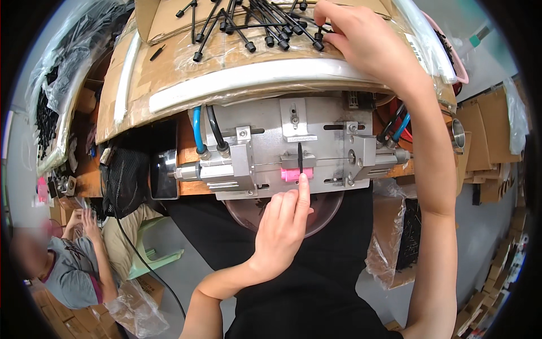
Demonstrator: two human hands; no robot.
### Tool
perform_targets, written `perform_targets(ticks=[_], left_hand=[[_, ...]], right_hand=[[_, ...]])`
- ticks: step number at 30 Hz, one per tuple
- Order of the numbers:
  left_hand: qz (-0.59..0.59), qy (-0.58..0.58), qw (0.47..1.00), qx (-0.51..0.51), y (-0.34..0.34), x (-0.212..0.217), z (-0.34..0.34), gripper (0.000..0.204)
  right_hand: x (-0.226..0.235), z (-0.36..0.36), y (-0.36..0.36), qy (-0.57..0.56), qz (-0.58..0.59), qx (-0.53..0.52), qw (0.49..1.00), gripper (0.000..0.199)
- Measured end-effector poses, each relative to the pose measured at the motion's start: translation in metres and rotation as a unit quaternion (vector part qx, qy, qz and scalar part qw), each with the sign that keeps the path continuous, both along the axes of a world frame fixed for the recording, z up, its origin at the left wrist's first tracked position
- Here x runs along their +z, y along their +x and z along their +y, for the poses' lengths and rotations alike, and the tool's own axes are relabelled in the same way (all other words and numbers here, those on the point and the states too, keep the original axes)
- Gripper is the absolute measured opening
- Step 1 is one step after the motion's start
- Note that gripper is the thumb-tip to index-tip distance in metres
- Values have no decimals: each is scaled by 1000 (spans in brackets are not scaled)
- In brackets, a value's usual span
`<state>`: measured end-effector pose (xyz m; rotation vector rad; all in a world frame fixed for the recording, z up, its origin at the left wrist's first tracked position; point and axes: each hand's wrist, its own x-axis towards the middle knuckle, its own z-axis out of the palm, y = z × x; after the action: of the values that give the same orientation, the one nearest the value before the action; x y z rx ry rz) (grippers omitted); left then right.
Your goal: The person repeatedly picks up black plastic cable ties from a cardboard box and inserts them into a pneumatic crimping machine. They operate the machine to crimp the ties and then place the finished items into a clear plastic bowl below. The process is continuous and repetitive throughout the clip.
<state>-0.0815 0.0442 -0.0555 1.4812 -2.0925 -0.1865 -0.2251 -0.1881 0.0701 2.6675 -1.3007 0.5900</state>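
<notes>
A black rod [300, 153] is seemingly steadied, unpinched, by the left hand [282, 223], centre frame; at top, a capped pin [318, 37] apparently pinched by the right hand [367, 39] needs lifting

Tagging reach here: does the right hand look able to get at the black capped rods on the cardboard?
Most likely yes: the right hand is at the right edge of the black capped rods, with nothing visible in between.

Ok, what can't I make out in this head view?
All in the head view:
Right hand: its fingers hide the exact hold.
Black rods: some cut off by the top edge.
Slim black piece: the left hand's index fingertip hides any contact.
Bowl: far part hidden under the metal plate.
</notes>
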Motion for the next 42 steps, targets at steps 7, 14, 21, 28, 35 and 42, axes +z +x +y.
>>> perform_targets(ticks=[7, 14, 21, 28, 35, 42], left_hand=[[-64, -16, 998, 7, 0, 1, -6, 57], [4, -2, 999, 35, 32, 36, -13, 73], [50, -76, 986, 137, 53, 64, -25, 68], [93, -39, 990, 96, 58, 60, -14, 57], [105, -156, 981, 51, 78, 92, -94, 23], [48, -110, 993, -4, 81, 96, -188, 13]], right_hand=[[22, 31, -33, 161, -336, 48, 927, 15], [-65, 146, -21, 66, -318, 194, 925, 34], [-135, 206, 3, 151, -267, 89, 948, 56], [-92, 173, -25, 28, -266, 123, 956, 28], [14, 25, -136, -141, -198, -171, 955, 14], [40, -131, -254, -283, 18, -62, 957, 17]])
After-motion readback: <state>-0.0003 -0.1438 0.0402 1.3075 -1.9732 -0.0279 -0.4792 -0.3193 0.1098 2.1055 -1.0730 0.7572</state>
